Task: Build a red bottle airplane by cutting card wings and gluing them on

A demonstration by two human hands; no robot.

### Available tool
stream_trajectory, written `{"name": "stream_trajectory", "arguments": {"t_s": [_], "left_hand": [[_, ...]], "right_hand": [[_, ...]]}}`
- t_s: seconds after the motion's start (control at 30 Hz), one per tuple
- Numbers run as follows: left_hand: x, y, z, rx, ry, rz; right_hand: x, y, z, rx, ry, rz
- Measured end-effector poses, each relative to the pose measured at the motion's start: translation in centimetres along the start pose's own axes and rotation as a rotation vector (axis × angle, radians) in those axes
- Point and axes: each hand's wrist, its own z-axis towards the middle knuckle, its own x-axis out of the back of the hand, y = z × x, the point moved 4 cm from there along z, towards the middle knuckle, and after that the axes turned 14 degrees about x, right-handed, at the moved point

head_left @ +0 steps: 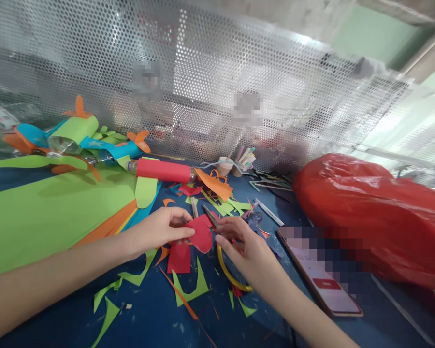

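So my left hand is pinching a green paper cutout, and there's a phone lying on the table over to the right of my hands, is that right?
Not quite: the cutout pinched in your left hand is red, not green, as the head view shows. The phone does lie on the table to the right of your hands.

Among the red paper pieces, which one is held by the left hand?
The round-edged red piece, pinched by the left hand. Others, such as the straight-sided red piece below it and the red scrap farther back, lie loose.
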Motion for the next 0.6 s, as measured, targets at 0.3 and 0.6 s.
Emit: {"name": "stream_trajectory", "arguments": {"t_s": [0.3, 0.6], "left_hand": [[-0.7, 0.4, -0.6, -0.059, -0.022, 0.216], [2.0, 0.4, -2.1, -0.084, 0.271, 0.760]], "right_hand": [[-1.6, 0.0, -0.1, 0.046, 0.050, 0.468], [-2.8, -0.7, -1.3, -0.234, -0.277, 0.460]]}}
